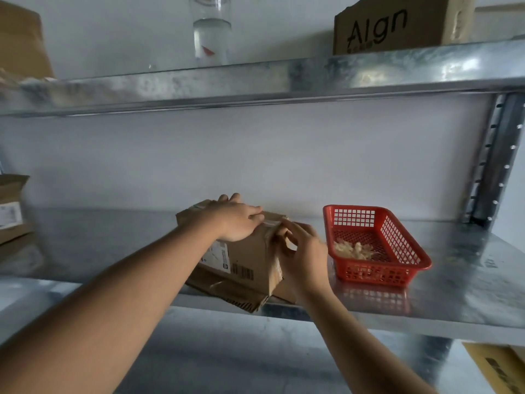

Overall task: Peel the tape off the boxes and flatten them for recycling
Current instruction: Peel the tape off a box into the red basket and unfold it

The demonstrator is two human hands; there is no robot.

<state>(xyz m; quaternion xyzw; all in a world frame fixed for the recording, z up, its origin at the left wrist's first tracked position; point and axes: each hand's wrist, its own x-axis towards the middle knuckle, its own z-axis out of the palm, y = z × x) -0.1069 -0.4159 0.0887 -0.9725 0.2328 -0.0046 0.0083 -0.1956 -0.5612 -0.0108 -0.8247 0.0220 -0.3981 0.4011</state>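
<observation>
A brown cardboard box (250, 260) with a white shipping label stands on the metal shelf (468, 285), on top of a flattened piece of cardboard (227, 291). My left hand (235, 220) lies flat on the box's top, fingers straight, holding it down. My right hand (301, 248) is at the box's right end, where clear tape (270, 223) runs over the edge. Its fingertips touch the tape strip there; whether they pinch it I cannot make out.
A red plastic basket (397, 263) with crumpled tape bits stands right of the box. More cardboard boxes sit at the far left (11, 211), on the upper shelf (397, 24) and at the lower right (500, 368). A glass bottle (211, 32) stands on the upper shelf.
</observation>
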